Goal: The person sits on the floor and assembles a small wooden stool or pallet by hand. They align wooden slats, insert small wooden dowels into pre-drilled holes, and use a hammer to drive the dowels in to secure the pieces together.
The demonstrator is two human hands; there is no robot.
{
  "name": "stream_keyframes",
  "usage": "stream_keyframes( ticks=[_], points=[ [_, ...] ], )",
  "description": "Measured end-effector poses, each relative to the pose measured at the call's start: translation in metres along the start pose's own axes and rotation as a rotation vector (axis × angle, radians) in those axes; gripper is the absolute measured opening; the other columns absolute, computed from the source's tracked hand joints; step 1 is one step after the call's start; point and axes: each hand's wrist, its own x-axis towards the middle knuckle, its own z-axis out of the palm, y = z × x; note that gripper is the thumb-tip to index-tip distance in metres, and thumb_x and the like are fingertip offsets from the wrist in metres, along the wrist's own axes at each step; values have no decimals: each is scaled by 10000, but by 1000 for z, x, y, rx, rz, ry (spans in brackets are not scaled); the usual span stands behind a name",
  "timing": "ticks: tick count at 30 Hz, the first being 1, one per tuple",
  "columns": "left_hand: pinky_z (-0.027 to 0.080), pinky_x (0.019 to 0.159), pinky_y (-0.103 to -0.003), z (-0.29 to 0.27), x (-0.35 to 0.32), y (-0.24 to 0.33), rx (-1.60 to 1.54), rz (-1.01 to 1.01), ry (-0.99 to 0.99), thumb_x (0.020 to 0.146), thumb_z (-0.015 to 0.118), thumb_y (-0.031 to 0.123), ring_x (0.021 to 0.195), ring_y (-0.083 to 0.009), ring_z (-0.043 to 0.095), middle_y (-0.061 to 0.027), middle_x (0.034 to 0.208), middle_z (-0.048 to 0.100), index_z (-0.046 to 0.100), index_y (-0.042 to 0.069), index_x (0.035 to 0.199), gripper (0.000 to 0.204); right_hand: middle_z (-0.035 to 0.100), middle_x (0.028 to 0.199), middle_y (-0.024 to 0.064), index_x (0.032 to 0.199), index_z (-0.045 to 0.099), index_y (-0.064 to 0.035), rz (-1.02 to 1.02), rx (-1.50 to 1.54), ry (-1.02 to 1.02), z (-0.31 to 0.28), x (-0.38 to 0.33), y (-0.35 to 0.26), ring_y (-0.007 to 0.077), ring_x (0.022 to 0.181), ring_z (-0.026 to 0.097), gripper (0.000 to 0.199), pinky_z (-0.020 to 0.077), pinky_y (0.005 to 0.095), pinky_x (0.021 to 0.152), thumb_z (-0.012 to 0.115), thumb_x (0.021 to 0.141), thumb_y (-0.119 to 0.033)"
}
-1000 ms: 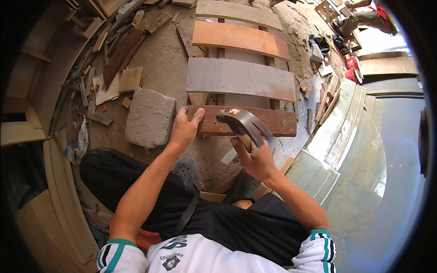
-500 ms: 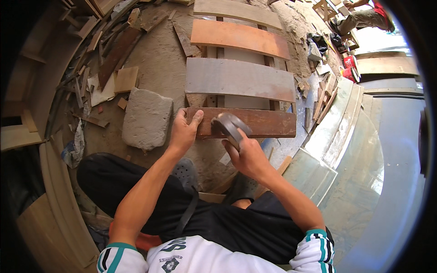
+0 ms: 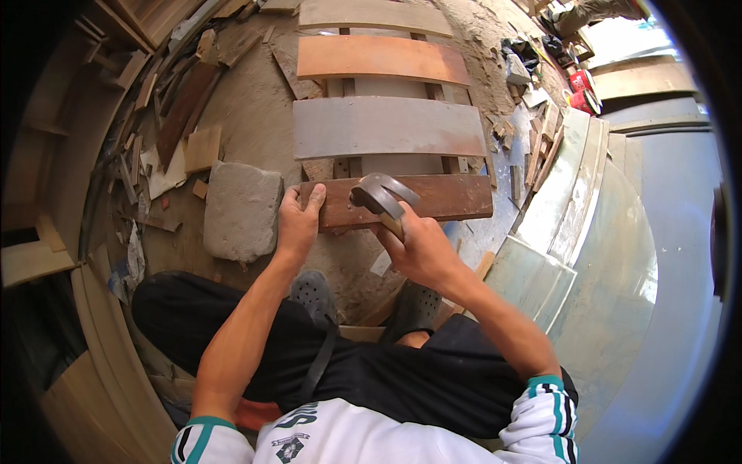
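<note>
A dark reddish-brown board [image 3: 456, 198] lies crosswise at the near end of a slatted wooden frame. My left hand [image 3: 300, 220] grips the left end of that board, thumb on top and fingers behind it. In my right hand [image 3: 421, 246] is a claw hammer [image 3: 380, 195], held close below its dark metal head. The head is over the middle of the board; whether it touches the wood I cannot tell. Beyond lie a grey slat [image 3: 386, 127], an orange-brown slat [image 3: 379, 58] and a pale slat [image 3: 371, 17], roughly parallel.
A rough stone block [image 3: 243, 209] sits left of the frame. Wood scraps [image 3: 185, 108] are strewn farther left. Glass sheets [image 3: 595, 240] lie at the right, with red cans [image 3: 583, 101] behind. At the far right, part of another person's leg [image 3: 595, 15] shows.
The whole scene has shifted slightly left in the view. The hammer head has turned, showing its claw more clearly. My left hand keeps its hold on the board's end.
</note>
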Motion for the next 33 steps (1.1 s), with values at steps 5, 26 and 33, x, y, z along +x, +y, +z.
stream_keyframes(
  ticks=[5,26,33],
  points=[
    [487,838,-271,-4,0,6,47,-38,-39,988,652,361,916,-121,597,-77,1026,664,588,-16,1125,407,627,687,161,1081,621,-95,-404,-147,-277,-32,-4,37,407,702,635,256,508,453,628,700,871,-219],
    [357,1129,-436,17,-18,38,1040,551,-44,881,766,310,1355,-352,445,-199,1458,460,563,53,1289,523,678,1066,200,1008,670,-58,233,-259,200,31,-13,343,393,988,646,254,505,499,858,606,922,-288],
    [377,1091,-385,13,-19,67,737,114,-120,851,759,197,1295,-312,506,-178,1331,578,547,26,1333,554,596,1117,247,1130,576,-30,513,-406,555,12,-8,433,439,1068,562,287,467,496,930,645,895,-179]
  ],
)
